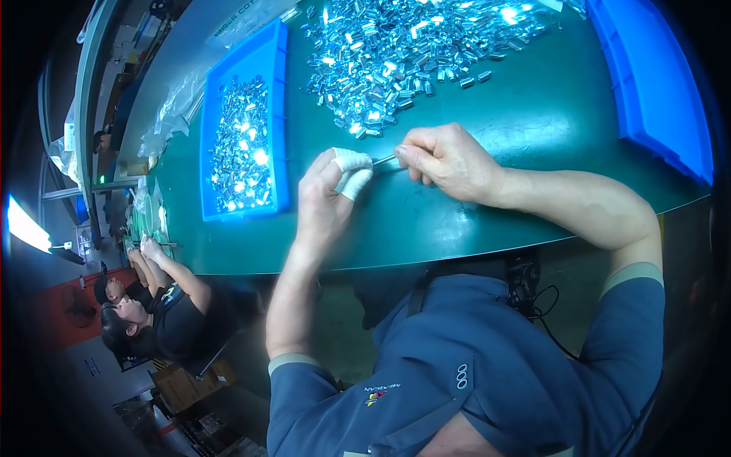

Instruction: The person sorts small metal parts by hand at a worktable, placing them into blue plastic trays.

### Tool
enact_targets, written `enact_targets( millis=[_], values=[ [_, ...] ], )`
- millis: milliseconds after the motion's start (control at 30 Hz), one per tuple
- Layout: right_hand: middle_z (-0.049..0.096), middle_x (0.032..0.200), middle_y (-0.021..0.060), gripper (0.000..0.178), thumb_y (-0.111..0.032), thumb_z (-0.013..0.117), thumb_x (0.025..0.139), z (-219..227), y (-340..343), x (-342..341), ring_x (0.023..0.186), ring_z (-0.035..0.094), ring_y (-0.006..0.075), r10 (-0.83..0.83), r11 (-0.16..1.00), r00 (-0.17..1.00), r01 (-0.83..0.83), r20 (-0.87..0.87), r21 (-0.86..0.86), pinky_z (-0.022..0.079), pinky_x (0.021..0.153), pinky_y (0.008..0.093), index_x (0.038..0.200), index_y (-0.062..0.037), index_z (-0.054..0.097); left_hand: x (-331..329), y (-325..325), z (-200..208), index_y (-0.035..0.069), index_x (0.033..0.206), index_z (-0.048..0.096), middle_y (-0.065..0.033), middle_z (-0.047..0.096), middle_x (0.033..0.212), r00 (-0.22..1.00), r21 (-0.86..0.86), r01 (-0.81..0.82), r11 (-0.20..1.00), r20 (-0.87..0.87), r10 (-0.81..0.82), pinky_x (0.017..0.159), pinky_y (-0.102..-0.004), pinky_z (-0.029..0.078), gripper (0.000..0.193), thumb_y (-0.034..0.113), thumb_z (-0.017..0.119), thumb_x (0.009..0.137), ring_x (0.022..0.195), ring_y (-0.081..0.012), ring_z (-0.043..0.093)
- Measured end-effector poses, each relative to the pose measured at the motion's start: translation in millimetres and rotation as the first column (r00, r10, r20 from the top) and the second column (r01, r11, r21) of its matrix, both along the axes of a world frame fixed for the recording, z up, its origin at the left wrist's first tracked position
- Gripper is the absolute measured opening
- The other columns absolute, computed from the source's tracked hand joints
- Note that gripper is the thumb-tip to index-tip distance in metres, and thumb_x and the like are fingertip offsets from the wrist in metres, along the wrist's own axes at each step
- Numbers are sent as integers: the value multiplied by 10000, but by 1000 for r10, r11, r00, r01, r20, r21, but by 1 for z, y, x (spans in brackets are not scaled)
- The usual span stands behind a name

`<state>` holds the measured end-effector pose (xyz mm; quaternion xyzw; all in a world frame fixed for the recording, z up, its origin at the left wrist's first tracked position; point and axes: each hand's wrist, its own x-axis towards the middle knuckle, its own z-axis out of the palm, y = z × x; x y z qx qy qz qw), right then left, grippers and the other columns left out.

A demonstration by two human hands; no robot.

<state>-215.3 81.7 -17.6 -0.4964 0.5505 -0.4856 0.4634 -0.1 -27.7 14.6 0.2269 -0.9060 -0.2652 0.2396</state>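
My right hand is closed round a thin metal rod that points left. The rod's far end meets the fingertips of my left hand, whose thumb and forefinger wear white coverings and are pinched together. Whatever sits in that pinch is mostly hidden by the fingers. Beyond both hands lies a big loose heap of small shiny metal cylinders on the green tabletop. To the left of my left hand stands a blue tray with many similar metal pieces in it.
Another blue tray stands at the table's right side. Clear plastic bags lie beyond the left tray. Two co-workers sit farther along on the left, one with hands over the table. The table's near edge runs just in front of my body.
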Motion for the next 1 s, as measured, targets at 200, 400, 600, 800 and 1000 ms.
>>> enact_targets(
  millis=[200, 400, 600, 800, 1000],
  values=[
    [663, 664, 32, 414, -314, 561, 1104, 2, 4, 3, 580, 608, 92, 65, 998, 996, -66, -58, -8, 501, 556, 279, 843, -21, 692, -10, 10, 0, -3, 1000, 726, -110, 706, 939, 999, 17, 33, 999, -33, -32, 742, -331, 544, 139, 15, 796, 881, 839, -234, 684],
    [655, 642, 33, 444, -335, 548, 1110, 5, 1, 4, 568, 615, 96, 67, 998, 994, -67, -87, 5, 504, 545, 284, 822, -28, 689, -12, 12, -7, 3, 1001, 719, -115, 701, 926, 997, -69, 60, 996, -53, -64, 735, -342, 544, 162, 22, 808, 868, 834, -249, 680],
    [657, 648, 31, 453, -344, 541, 1112, 1, 5, 6, 579, 616, 88, 65, 997, 994, -68, -88, -26, 504, 548, 276, 822, -29, 689, -4, 15, -2, 13, 996, 707, -123, 703, 936, 1000, -68, 11, 998, -12, -12, 750, -358, 550, 161, 7, 801, 866, 849, -273, 685],
    [655, 665, 18, 478, -366, 524, 1121, 1, 3, -1, 576, 596, 74, 31, 998, 997, -34, 71, 43, 492, 541, 253, 818, -32, 683, 40, -35, 11, 67, 1021, 716, -136, 699, 974, 973, -338, -214, 916, 4, 229, 788, -451, 538, 149, 74, 779, 887, 925, -345, 683],
    [657, 669, 20, 485, -378, 531, 1118, 4, 3, 1, 582, 601, 68, 44, 998, 998, -47, 53, 41, 491, 541, 246, 817, -30, 680, 66, -90, 18, 69, 1133, 729, -136, 712, 1132, 871, -605, -379, 700, 22, 491, 903, -430, 547, 240, 48, 764, 898, 1066, -335, 682]
  ],
)
